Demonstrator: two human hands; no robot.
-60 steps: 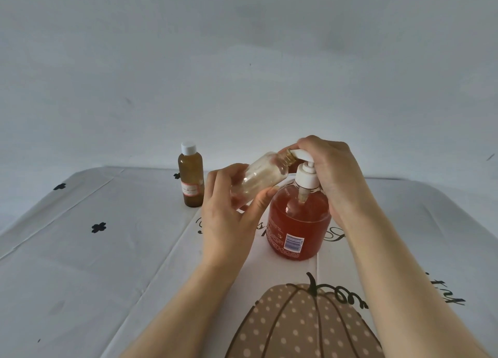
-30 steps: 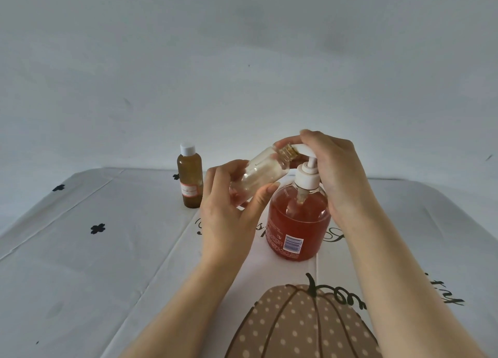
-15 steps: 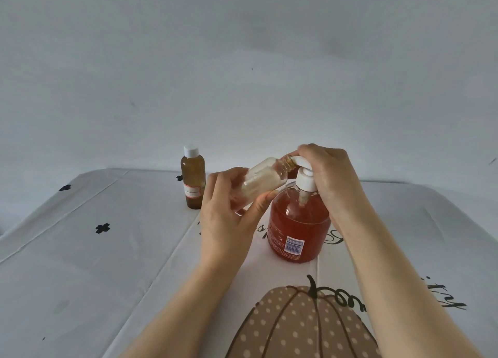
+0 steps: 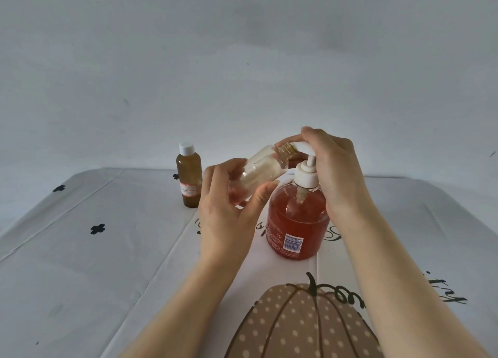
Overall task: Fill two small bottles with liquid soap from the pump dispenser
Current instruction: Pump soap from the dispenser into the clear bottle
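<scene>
Bare left hand and right hand, bare forearms, slim fingers with short natural nails

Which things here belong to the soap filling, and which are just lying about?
In the job:
clear bottle, tilted in the left hand, neck at the spout
dispenser, right hand on its pump head
capped amber bottle, standing back left

Lying about:
only the pumpkin tablecloth

- The pump dispenser, centre of the frame: clear glossy plastic body, smooth white plastic pump, paper barcode label.
- The small clear bottle: transparent, shiny, ribbed at the neck.
- The brown bottle, left of centre: translucent plastic, smooth white cap, paper label.
- The tablecloth: matt, creased, printed.
</scene>
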